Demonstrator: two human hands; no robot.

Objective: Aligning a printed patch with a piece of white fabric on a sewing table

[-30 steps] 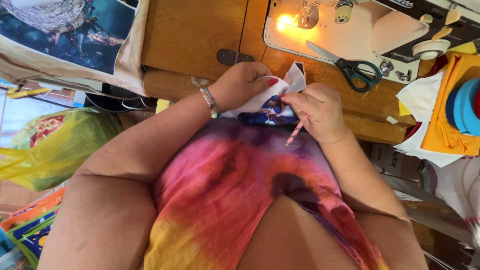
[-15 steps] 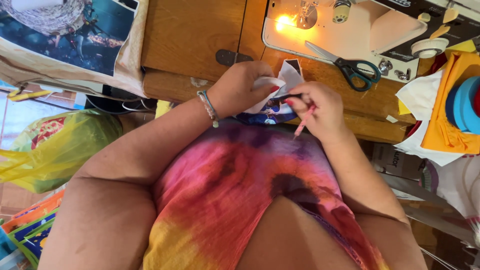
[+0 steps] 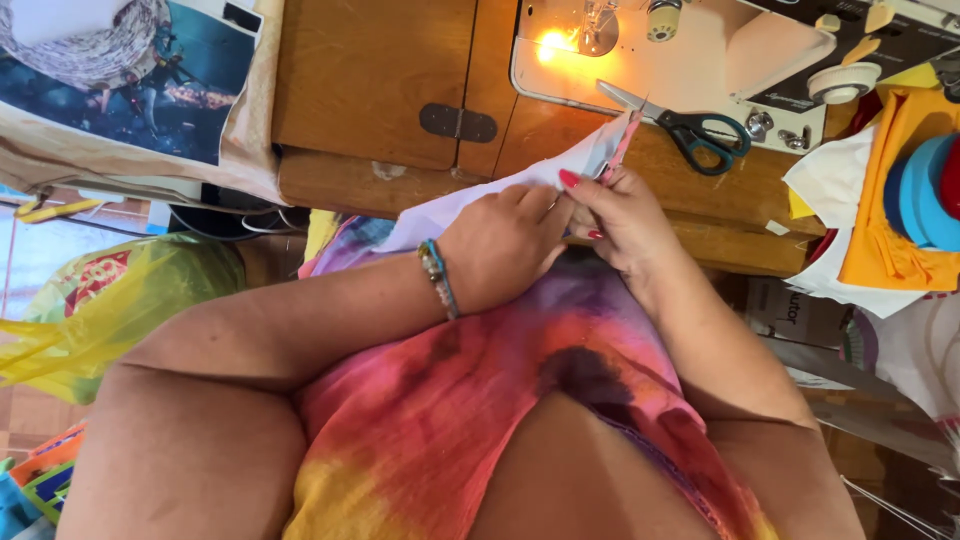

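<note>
Right, both hands meet at the front edge of the tabletop (image 3: pixel 400 90), just above the lap. Left hand (image 3: pixel 505 245) lies knuckles up, fingers curled down onto a piece of white cloth (image 3: pixel 470 200), grip pinching its near edge; a beaded bracelet (image 3: pixel 438 278) sits on the wrist. Right hand (image 3: pixel 620 225) is touching the left at the fingertips, red-nailed thumb and fingers closed on the same cloth plus a thin pink stick-like tool (image 3: pixel 620 148) that points up and away from the body; can't tell exactly what the tool is. The cloth runs from the left wrist area up to a point past the right fingers, its tip lying over the tabletop edge.

Both forearms come in from the lower corners of the view, elbows wide, left arm crossing the lap nearly level, right arm steeper. Lap is covered by a tie-dye dress (image 3: pixel 450 420) in pink, orange, yellow and purple.

Further out: wooden tabletop with a metal hinge (image 3: pixel 457 122), a white sewing machine (image 3: pixel 700 55) set into it with its lamp lit. Scissors with dark teal handles (image 3: pixel 690 125) lie on the machine bed, near the cloth tip but apart from it. Right of that, a stack of orange, yellow and white fabric (image 3: pixel 880 210) with a blue tape roll (image 3: pixel 915 190) on it. Upper left, a printed cloth (image 3: pixel 120 90) hangs over the tabletop edge. Lower left, a yellow-green plastic bag (image 3: pixel 110 310) on the floor
</note>
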